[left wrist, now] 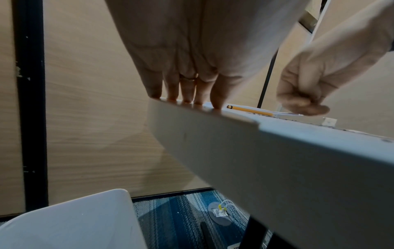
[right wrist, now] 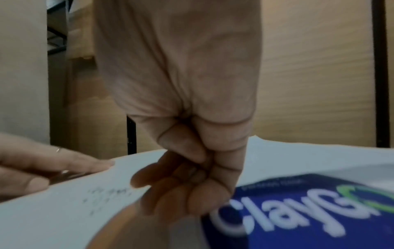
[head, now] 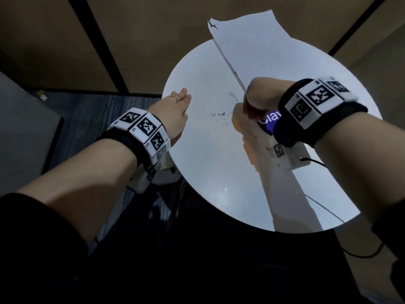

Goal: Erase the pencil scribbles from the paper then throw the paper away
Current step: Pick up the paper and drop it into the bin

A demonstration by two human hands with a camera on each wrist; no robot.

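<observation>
A white paper (head: 252,47) lies on the far part of a round white table (head: 208,161) and juts past its far rim, with a small dark scribble at its far corner. My right hand (head: 256,99) is curled at the sheet's near corner and seems to pinch it; the right wrist view shows the fingers (right wrist: 187,185) folded tight in front of the paper (right wrist: 298,151). My left hand (head: 177,110) is flat, and its straight fingers (left wrist: 187,94) touch the table's left rim. Dark eraser crumbs (head: 219,116) are scattered between the hands.
A yellow pencil (left wrist: 249,109) lies on the table beyond my left fingertips. A blue sticker (head: 270,120) sits under my right wrist. A small white block (left wrist: 329,121) lies further right. A grey seat (head: 22,139) stands left of the table, over blue carpet.
</observation>
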